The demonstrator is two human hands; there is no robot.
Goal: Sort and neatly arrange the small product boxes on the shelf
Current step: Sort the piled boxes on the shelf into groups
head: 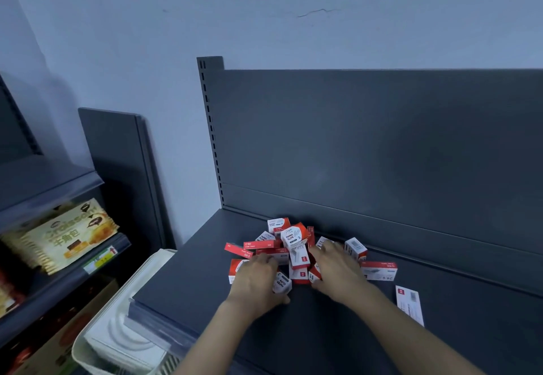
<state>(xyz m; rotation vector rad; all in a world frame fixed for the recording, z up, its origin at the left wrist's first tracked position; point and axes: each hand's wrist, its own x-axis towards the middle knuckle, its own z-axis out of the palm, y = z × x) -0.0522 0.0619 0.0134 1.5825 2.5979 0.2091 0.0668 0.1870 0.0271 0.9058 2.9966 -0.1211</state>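
A loose pile of small red and white product boxes (293, 245) lies on the dark grey shelf (205, 286), close to its back panel. Some are white paper clip boxes, others flat red ones. My left hand (258, 280) lies palm down on the pile's left side, its thumb and fingers curled round a tilted white paper clip box (282, 283). My right hand (338, 269) rests on the pile's right side with fingers spread over the boxes. A red and white box (379, 270) lies just right of it, and a flat white box (410, 305) lies apart, farther right.
The shelf's grey back panel (382, 154) rises right behind the pile. A white plastic basket (117, 336) stands below the shelf's left front corner. On the left, another shelf unit holds croissant packets (61, 236). A loose grey panel (117, 169) leans against the wall.
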